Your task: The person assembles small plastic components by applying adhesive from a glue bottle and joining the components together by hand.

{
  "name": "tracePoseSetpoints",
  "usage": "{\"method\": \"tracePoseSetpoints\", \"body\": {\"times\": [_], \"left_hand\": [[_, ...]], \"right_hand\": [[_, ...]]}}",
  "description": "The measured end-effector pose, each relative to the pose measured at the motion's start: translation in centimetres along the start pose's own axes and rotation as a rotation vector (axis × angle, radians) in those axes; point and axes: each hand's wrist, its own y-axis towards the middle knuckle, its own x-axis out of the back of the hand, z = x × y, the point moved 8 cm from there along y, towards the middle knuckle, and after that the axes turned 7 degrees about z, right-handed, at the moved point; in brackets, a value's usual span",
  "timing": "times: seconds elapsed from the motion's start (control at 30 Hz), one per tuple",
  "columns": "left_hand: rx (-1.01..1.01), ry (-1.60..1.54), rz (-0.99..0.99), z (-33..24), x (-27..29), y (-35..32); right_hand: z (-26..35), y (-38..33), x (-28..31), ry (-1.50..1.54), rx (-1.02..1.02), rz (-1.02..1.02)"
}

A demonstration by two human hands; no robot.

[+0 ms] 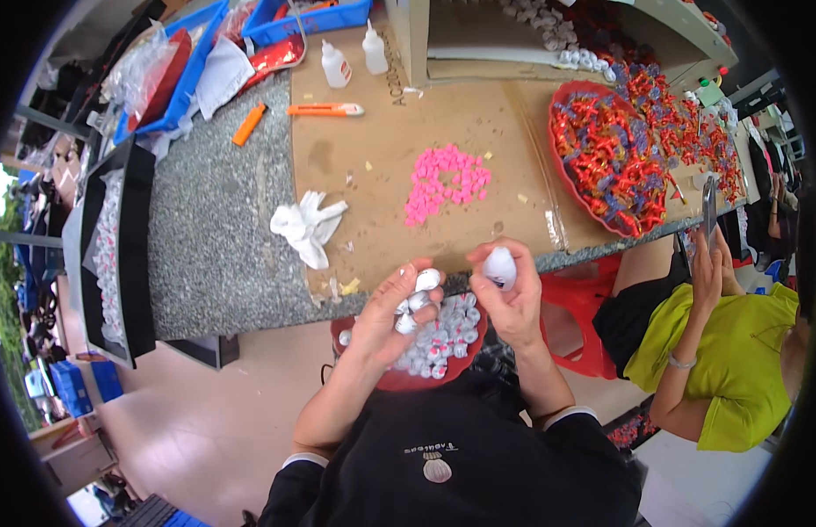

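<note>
Currently, a white egg-shaped piece (499, 267) sits upright in the right hand (516, 303), over the near edge of the table (215, 220). That hand's grip is closed on it: the thumb presses from the near side, and the other fingers curl around from the far side and the right. The wrist is raised, with the forearm reaching up from the near right.

Just to the left, the left hand (382, 318) is turned inward, its grip cupped around several small white pieces (408, 321) bunched between thumb and curled fingers. Its forearm slants in from the near left, so the two hands face each other at nearly the same height, slightly apart.

Beneath and between them, at the person's lap, a red bowl (399, 379) holds many more white pieces, some marked with pink. Beyond the hands, a cardboard sheet (478, 110) covers part of the table, bearing a patch of small pink pieces (430, 171) and, to the left, a crumpled white glove (311, 224). Farther off lie an orange cutter (327, 110) and two white bottles (336, 68). On the right stands a large red tray (556, 167) heaped with red and purple items; nearer, a seated person in a yellow-green top (733, 369) holds a phone (709, 206).
</note>
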Motion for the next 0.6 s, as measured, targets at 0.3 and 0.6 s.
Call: {"method": "tracePoseSetpoints", "body": {"times": [0.3, 0.6], "left_hand": [[-0.035, 0.146, -0.047, 1.6, 1.4, -2.0], [-0.125, 0.382, 0.005, -0.3, 1.5, -2.6]], "right_hand": [[-1.9, -1.1, -3.6, -0.079, -0.204, 0.226], [0.1, -1.0, -2.6, -0.186, -0.121, 0.041]]}}
